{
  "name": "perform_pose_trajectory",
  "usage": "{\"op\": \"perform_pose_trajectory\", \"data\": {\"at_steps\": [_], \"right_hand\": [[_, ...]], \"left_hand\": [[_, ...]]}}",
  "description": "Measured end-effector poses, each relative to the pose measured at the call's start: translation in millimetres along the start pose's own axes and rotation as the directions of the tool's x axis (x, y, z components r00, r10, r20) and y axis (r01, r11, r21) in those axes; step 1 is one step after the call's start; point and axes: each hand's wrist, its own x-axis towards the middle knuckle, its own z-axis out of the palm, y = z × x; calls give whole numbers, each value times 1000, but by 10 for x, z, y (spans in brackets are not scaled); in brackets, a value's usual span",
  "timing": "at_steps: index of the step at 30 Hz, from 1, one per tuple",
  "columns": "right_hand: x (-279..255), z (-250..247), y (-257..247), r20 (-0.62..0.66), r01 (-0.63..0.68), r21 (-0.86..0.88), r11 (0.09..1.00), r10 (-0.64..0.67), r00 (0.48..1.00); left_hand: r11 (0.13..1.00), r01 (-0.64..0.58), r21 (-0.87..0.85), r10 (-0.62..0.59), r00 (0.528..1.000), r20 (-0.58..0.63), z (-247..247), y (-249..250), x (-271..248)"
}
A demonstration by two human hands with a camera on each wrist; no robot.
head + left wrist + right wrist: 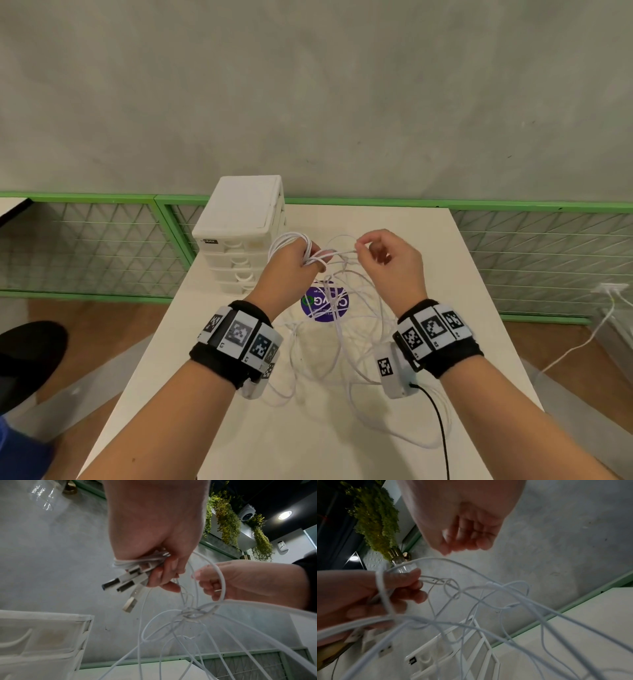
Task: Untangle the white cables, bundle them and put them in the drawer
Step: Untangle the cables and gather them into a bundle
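A: Left hand [291,263] status?

B: Clenched round a coil of white cables [337,329] and 3 USB plugs [123,584], raised above the desk [479,274].

A: Right hand [387,260]?

B: Thumb and forefinger pinch 1 strand just right of the left hand. The knot [193,613] hangs between and below both hands, equally near; loose runs trail down to the desk.

A: Drawer unit [239,233]?

B: Left of the hands, drawers closed.
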Motion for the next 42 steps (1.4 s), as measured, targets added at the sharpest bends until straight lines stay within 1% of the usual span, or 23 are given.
{"op": "perform_pose_trajectory", "data": {"at_steps": [2,4,6,8,11,14,16,17,20,22,23,24,26,27,28,30,32,34,35,37,38,40,42], "right_hand": [[74,-22,31,105,28,-125,992,-15,994],[92,-16,17,281,-58,-97,994,83,956],[79,4,1,361,-125,-81,989,146,921],[51,39,6,337,-86,-112,990,119,934],[53,53,20,222,-32,-122,992,59,973],[98,-48,72,41,-117,-41,992,118,992],[135,-146,151,-48,-185,24,982,186,981],[155,-190,203,-71,-211,11,977,212,975],[200,-293,307,-70,-307,-159,938,299,952],[201,-317,363,36,-339,-344,876,373,927],[193,-315,374,95,-308,-405,861,375,922],[177,-308,346,147,-236,-418,877,321,935],[149,-257,216,233,14,-359,933,75,970],[144,-213,140,291,136,-316,939,-41,956],[145,-165,65,357,220,-273,936,-113,927],[162,-65,-17,447,275,-242,931,-145,883],[171,-35,-45,475,277,-293,915,-112,873],[192,-78,-36,434,241,-330,913,-81,897],[216,-135,-19,368,198,-347,917,-61,928],[283,-283,47,139,76,-383,921,-23,990],[317,-361,103,20,0,-389,921,8,1000],[359,-514,236,-151,-160,-381,911,109,982],[364,-667,390,-277,-317,-357,879,224,934]], "left_hand": [[1000,-22,-12,22,1000,-22,6,22,-20],[999,-31,-34,30,999,-37,25,58,-45],[997,-27,-68,24,999,-48,44,78,-56],[994,-21,-103,16,998,-58,55,82,-62],[997,2,-79,-10,994,-112,29,39,-34],[995,76,-67,-85,987,-135,-36,-65,18],[990,135,-40,-139,981,-132,-70,-146,42],[988,152,-22,-154,979,-130,-77,-176,42],[989,149,-3,-149,982,-115,-67,-191,39],[992,127,-5,-126,986,-107,-49,-166,33],[994,113,-1,-113,989,-96,-40,-143,31],[996,93,-1,-92,992,-83,-31,-124,29],[998,54,-10,-55,997,-55,-13,-91,28],[999,37,-12,-38,998,-49,-5,-69,20],[1000,17,-18,-18,999,-47,9,-54,17],[999,-9,-33,7,998,-58,21,-34,24],[999,-6,-33,3,997,-78,1,-34,36],[1000,17,-22,-19,995,-93,-55,-79,38],[999,31,-15,-32,994,-100,-88,-111,33],[998,58,-30,-61,991,-115,-153,-203,32],[996,75,-39,-79,990,-121,-194,-238,26],[994,101,-30,-104,988,-113,-271,-266,3],[991,132,5,-131,988,-79,-312,-268,-29]]}}
